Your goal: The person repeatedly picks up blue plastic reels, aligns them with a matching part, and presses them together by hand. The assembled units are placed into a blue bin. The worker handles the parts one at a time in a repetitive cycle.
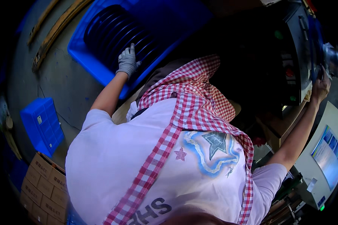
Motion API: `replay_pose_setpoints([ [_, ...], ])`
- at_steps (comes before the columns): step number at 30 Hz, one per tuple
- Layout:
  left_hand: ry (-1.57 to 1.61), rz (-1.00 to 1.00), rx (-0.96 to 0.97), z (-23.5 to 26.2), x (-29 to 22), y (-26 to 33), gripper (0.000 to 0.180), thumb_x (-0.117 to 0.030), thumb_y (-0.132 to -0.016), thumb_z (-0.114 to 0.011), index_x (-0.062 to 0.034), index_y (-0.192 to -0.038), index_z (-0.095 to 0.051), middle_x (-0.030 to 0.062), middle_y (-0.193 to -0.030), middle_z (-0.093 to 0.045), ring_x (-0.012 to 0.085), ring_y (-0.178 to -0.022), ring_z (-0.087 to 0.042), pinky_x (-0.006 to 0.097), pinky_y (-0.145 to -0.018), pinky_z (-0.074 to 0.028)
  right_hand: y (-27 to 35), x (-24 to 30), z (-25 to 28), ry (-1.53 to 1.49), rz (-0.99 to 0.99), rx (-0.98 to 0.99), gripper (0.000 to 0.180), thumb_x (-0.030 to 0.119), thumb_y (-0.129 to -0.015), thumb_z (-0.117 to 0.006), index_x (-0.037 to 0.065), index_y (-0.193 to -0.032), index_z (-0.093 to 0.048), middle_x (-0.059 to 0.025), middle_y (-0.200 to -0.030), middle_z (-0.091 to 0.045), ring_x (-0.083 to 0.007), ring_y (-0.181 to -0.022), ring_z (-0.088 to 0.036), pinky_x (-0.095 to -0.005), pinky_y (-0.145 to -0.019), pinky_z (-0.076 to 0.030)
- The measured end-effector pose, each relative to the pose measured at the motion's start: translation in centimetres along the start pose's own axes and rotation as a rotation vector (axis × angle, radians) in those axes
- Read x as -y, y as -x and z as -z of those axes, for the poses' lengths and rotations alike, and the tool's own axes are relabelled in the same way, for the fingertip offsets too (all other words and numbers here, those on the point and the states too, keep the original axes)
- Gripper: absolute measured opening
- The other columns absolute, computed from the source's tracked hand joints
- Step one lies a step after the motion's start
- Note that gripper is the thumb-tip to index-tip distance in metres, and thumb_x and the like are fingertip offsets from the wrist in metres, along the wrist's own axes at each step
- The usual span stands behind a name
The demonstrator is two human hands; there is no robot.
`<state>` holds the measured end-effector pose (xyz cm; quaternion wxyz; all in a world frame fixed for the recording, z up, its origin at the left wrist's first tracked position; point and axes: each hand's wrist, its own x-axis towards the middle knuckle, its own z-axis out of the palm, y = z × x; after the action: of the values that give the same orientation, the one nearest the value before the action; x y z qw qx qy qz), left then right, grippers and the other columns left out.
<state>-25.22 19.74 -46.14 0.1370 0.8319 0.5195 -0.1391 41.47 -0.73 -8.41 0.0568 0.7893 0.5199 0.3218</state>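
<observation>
Black, rounded pieces (118,33) gleam in a close, ridged row, lying inside the big blue bin (95,67)! Dark printing marks the stacked cartons (41,183), and small pale labels dot the blue crate (43,125). The gloved left hand (127,62) is right at the row's near side, fingers spread, gripping nothing; the right hand (321,88) reaches the machine (298,52), its grip impossible to tell.
</observation>
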Motion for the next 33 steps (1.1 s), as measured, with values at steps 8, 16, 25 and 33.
replay_pose_setpoints([
  [8,0.015,-0.092,-0.075,-0.5,0.2,0.6,0.086,-0.033,-0.077,-0.071,-0.0102,-0.147,-0.025,0.0230,-0.140,-0.038,0.0381,-0.128,-0.039,0.048,-0.107,-0.032,1.1,-0.4,-2.2,0.087,0.039,-0.115,0.021,0.024,-0.093,-0.058,0.027,-0.109,-0.070,-0.0035,-0.096,-0.071,-0.0251,-0.089,-0.065,-0.0371,-0.079,-0.052],
  [16,0.248,-0.366,-0.065,-1.6,-0.7,1.3,0.075,-0.027,-0.076,-0.072,-0.0107,-0.141,-0.038,0.0166,-0.137,-0.044,0.0350,-0.131,-0.038,0.046,-0.109,-0.029,0.7,4.4,0.4,0.058,0.046,-0.176,0.024,0.016,-0.082,-0.063,0.023,-0.105,-0.070,-0.0036,-0.093,-0.068,-0.0259,-0.095,-0.061,-0.0398,-0.085,-0.047],
  [25,-0.131,-0.336,-0.172,-3.8,2.2,-0.8,0.092,-0.020,-0.068,-0.074,-0.0144,-0.147,-0.028,0.0091,-0.145,-0.038,0.0342,-0.133,-0.034,0.049,-0.109,-0.026,-0.1,1.4,3.4,0.150,-0.005,-0.281,0.021,0.015,-0.090,-0.052,0.019,-0.101,-0.069,-0.0035,-0.095,-0.070,-0.0264,-0.093,-0.064,-0.0376,-0.083,-0.049],
  [33,-0.093,-0.332,-0.148,-4.1,3.1,-0.7,0.074,-0.017,-0.076,-0.069,-0.0146,-0.142,-0.036,0.0106,-0.140,-0.045,0.0326,-0.129,-0.041,0.047,-0.107,-0.032,12.2,7.0,21.8,-0.441,-0.085,-0.144,0.026,0.004,-0.095,-0.043,-0.003,-0.103,-0.066,-0.0211,-0.104,-0.067,-0.0272,-0.099,-0.065,-0.0389,-0.090,-0.051],
])
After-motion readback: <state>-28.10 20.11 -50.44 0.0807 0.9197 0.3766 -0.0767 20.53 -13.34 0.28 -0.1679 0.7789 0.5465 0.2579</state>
